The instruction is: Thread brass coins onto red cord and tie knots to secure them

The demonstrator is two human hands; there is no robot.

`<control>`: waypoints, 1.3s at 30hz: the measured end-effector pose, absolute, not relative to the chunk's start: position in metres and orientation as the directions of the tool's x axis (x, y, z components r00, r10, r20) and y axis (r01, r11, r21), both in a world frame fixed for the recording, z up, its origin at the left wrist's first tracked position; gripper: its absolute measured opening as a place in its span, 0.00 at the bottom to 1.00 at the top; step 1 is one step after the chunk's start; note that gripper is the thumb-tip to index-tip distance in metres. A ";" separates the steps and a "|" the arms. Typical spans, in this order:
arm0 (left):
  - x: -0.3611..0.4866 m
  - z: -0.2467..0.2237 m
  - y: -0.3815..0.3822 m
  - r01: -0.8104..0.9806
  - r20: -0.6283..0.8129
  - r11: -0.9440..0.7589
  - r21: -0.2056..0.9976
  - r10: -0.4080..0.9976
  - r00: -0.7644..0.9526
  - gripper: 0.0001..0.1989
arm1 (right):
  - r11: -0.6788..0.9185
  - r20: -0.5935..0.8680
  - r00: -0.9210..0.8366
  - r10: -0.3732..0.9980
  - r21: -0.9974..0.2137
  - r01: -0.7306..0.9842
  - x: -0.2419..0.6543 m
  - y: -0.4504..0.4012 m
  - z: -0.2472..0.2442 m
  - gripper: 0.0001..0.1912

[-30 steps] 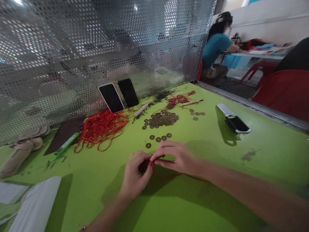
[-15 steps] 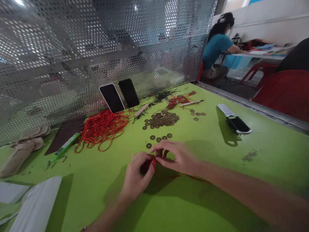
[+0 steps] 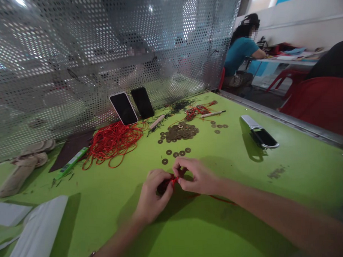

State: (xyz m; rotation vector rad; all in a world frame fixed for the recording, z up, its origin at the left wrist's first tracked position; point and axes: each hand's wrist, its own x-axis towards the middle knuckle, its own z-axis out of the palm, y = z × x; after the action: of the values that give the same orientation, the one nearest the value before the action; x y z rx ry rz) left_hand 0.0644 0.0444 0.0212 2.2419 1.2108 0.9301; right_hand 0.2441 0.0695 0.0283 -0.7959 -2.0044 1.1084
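My left hand (image 3: pixel 155 192) is closed on a red cord (image 3: pixel 175 180), pinched between thumb and fingers. Something dark and round, perhaps coins, shows inside its curl, mostly hidden. Thumb and forefinger of my right hand (image 3: pixel 196 176) pinch the same cord just to the right, so the two hands nearly touch. A loose end of cord (image 3: pixel 223 199) trails on the table under my right wrist. Beyond the hands lie several loose coins with holes (image 3: pixel 182 153), and behind those a heap of the same coins (image 3: pixel 180 132).
A tangle of red cord (image 3: pixel 115 141) lies left of the heap, near two phones (image 3: pixel 122 108) leaning on a perforated metal screen (image 3: pixel 95 52). A green box cutter (image 3: pixel 73 162) and white packet (image 3: pixel 37 234) are left. A black-and-silver object (image 3: pixel 261 134) stands right. A person (image 3: pixel 240 51) sits beyond.
My right hand has shifted slightly right and its fingertips have closed on the red cord beside my left hand. The left hand has barely moved.
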 end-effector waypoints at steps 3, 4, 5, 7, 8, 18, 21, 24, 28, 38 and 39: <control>0.063 0.021 0.044 0.569 0.336 -0.507 0.647 0.860 0.383 0.04 | 0.499 0.294 -0.608 0.737 -0.844 0.196 0.246 0.069 0.030 0.07; 0.063 0.021 0.045 0.572 0.332 -0.501 0.650 0.864 0.379 0.04 | 0.514 0.299 -0.619 0.726 -0.834 0.200 0.246 0.068 0.030 0.07; 0.063 0.020 0.045 0.575 0.328 -0.495 0.652 0.867 0.374 0.04 | 0.525 0.304 -0.626 0.718 -0.827 0.201 0.246 0.068 0.031 0.07; 0.063 0.020 0.046 0.579 0.326 -0.481 0.658 0.875 0.357 0.04 | 0.537 0.318 -0.626 0.712 -0.821 0.195 0.247 0.068 0.031 0.09; 0.063 0.019 0.046 0.580 0.325 -0.473 0.663 0.880 0.346 0.04 | 0.542 0.326 -0.622 0.712 -0.818 0.191 0.247 0.068 0.031 0.10; 0.064 0.020 0.046 0.555 0.335 -0.510 0.657 0.857 0.391 0.03 | 0.230 0.187 -0.503 0.844 -0.973 0.025 0.245 0.072 0.032 0.03; 0.066 0.021 0.045 0.536 0.358 -0.571 0.622 0.816 0.454 0.03 | 0.000 0.085 -0.386 0.918 -0.977 -0.213 0.248 0.080 0.027 0.04; 0.068 0.021 0.044 0.490 0.367 -0.623 0.610 0.770 0.522 0.02 | -0.108 0.013 -0.284 0.959 -0.907 -0.408 0.253 0.092 0.019 0.08; 0.067 0.019 0.043 0.443 0.357 -0.637 0.631 0.745 0.563 0.03 | -0.167 -0.060 -0.224 0.973 -0.850 -0.500 0.256 0.101 0.011 0.12; 0.060 0.015 0.048 0.435 0.196 -0.256 0.863 0.964 0.180 0.08 | 0.219 0.173 -0.333 0.927 -0.970 0.106 0.250 0.082 0.021 0.24; 0.060 0.014 0.049 0.422 0.185 -0.233 0.876 0.971 0.151 0.08 | 0.286 0.194 -0.407 0.893 -0.941 0.180 0.249 0.080 0.021 0.19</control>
State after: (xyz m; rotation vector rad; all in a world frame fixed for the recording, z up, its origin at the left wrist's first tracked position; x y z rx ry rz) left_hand 0.0597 0.0491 0.0138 1.7566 1.3377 1.0366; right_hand 0.2488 0.0802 0.0208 -0.9722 -1.7859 1.1679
